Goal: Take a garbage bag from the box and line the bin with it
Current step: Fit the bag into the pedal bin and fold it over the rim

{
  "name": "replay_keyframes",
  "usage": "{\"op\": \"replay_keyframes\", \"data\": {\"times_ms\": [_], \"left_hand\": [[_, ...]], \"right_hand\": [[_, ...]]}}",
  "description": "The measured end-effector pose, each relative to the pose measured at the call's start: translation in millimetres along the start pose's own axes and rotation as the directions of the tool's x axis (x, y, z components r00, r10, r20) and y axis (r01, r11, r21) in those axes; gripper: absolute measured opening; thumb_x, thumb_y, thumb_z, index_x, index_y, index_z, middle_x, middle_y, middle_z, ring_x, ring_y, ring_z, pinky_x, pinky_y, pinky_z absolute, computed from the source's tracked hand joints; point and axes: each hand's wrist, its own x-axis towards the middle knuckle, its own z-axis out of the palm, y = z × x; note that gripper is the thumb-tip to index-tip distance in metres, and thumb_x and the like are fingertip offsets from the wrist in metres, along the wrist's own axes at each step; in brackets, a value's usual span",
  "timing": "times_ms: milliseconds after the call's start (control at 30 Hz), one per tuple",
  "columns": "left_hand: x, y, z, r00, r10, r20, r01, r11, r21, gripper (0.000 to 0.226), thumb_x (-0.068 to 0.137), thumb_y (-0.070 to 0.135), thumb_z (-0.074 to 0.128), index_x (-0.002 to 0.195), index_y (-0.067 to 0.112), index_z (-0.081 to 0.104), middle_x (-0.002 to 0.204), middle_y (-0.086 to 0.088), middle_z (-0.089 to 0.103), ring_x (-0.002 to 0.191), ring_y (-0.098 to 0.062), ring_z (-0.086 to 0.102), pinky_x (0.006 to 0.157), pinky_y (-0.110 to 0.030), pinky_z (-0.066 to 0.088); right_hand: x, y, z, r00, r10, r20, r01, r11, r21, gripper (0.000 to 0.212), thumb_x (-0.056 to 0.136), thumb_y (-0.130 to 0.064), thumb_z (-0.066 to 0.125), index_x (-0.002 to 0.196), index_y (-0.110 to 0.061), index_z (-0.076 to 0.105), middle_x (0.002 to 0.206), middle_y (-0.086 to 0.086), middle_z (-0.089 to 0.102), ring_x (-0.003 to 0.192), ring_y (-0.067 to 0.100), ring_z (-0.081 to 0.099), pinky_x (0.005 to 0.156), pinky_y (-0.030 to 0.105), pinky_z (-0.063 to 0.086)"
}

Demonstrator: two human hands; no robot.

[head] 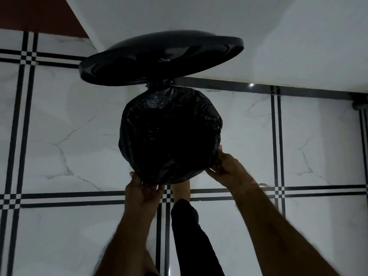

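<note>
A black garbage bag [169, 134] is stretched over the round mouth of a pedal bin, covering its rim all the way round. The bin's black lid [159, 58] stands raised behind it. My left hand [142, 191] pinches the bag's edge at the near left of the rim. My right hand [227, 168] grips the bag's edge at the near right. The bin's body is hidden under the bag. No box is in view.
My foot and dark trouser leg [189, 226] reach under the bin's front, between my arms. The floor is white marble tile [69, 136] with black stripes. A white wall [239, 26] runs behind the lid.
</note>
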Motion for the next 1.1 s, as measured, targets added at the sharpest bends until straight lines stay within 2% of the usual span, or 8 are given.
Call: {"op": "replay_keyframes", "data": {"times_ms": [267,467,667,733,833,900,1000,1100], "left_hand": [[-9.4,-30.4,-2.0,0.993,-0.090,0.077,0.094,0.994,-0.049,0.040,0.105,0.038,0.046,0.136,0.017,0.062,0.132,-0.009,0.067,0.122,-0.032,0.062,0.098,-0.055,0.052],[1.2,-23.8,-7.9,1.000,-0.014,0.004,0.014,0.995,-0.096,0.029,0.108,0.025,0.043,0.119,0.016,0.067,0.135,-0.010,0.067,0.115,-0.027,0.065,0.083,-0.042,0.064],[-5.6,15.6,2.0,1.000,0.011,-0.018,-0.011,1.000,-0.002,0.068,0.091,0.070,0.053,0.132,0.016,0.062,0.126,-0.008,0.067,0.117,-0.030,0.062,0.107,-0.052,0.047],[2.1,34.5,10.7,0.997,0.073,-0.026,-0.069,0.991,0.117,0.063,0.092,0.069,0.054,0.132,0.021,0.064,0.124,-0.004,0.069,0.115,-0.026,0.064,0.106,-0.047,0.049],[12.3,49.8,14.2,0.996,0.074,-0.042,-0.062,0.971,0.232,0.039,0.096,0.047,0.063,0.122,0.018,0.068,0.109,-0.004,0.078,0.114,-0.025,0.067,0.104,-0.046,0.053],[16.6,53.9,12.4,0.998,0.040,-0.048,-0.027,0.967,0.253,0.030,0.096,0.037,0.069,0.117,0.015,0.070,0.096,-0.004,0.082,0.112,-0.025,0.070,0.093,-0.044,0.059],[22.4,62.4,9.1,0.997,0.053,-0.058,-0.037,0.967,0.252,0.035,0.091,0.022,0.074,0.124,0.009,0.069,0.110,-0.009,0.079,0.097,-0.020,0.077,0.067,-0.033,0.064],[22.9,65.1,8.1,0.982,0.183,-0.055,-0.151,0.921,0.360,0.030,0.094,0.015,0.070,0.123,0.006,0.068,0.118,-0.012,0.075,0.090,-0.017,0.077,0.068,-0.028,0.064]], "right_hand": [[-10.3,16.9,-1.0,0.985,-0.076,0.155,0.076,0.997,0.011,0.046,0.100,-0.053,0.049,0.125,-0.019,0.067,0.121,0.004,0.074,0.111,0.022,0.068,0.081,0.035,0.057],[-5.9,33.0,-5.2,0.977,-0.112,0.183,0.097,0.991,0.088,0.057,0.101,-0.055,0.043,0.140,-0.015,0.058,0.133,0.009,0.068,0.125,0.028,0.063,0.090,0.041,0.059],[-5.2,-5.1,-2.2,0.994,-0.073,0.077,0.069,0.996,0.057,0.058,0.093,-0.068,0.049,0.114,-0.019,0.070,0.121,0.003,0.069,0.113,0.025,0.064,0.091,0.045,0.053],[-0.1,-15.4,7.7,0.993,-0.101,0.063,0.101,0.995,0.007,0.050,0.090,-0.061,0.062,0.111,-0.017,0.072,0.109,0.002,0.073,0.106,0.023,0.066,0.079,0.040,0.058],[15.5,-22.4,16.2,0.996,-0.079,0.037,0.077,0.996,0.043,0.065,0.076,-0.045,0.083,0.128,-0.009,0.067,0.126,0.009,0.071,0.115,0.028,0.067,0.083,0.041,0.061],[24.0,-25.0,17.3,0.996,-0.083,0.041,0.079,0.993,0.092,0.056,0.079,-0.034,0.080,0.125,-0.004,0.066,0.129,0.014,0.070,0.114,0.030,0.068,0.082,0.041,0.059],[22.4,-31.4,12.3,0.987,-0.159,-0.013,0.159,0.987,-0.010,0.009,0.092,-0.012,0.070,0.094,-0.004,0.071,0.091,0.014,0.075,0.088,0.025,0.069,0.067,0.033,0.059],[19.6,-36.6,5.0,0.950,-0.312,-0.023,0.299,0.926,-0.231,0.013,0.094,0.002,0.062,0.089,-0.006,0.071,0.088,0.013,0.070,0.081,0.023,0.066,0.077,0.029,0.060]]}}
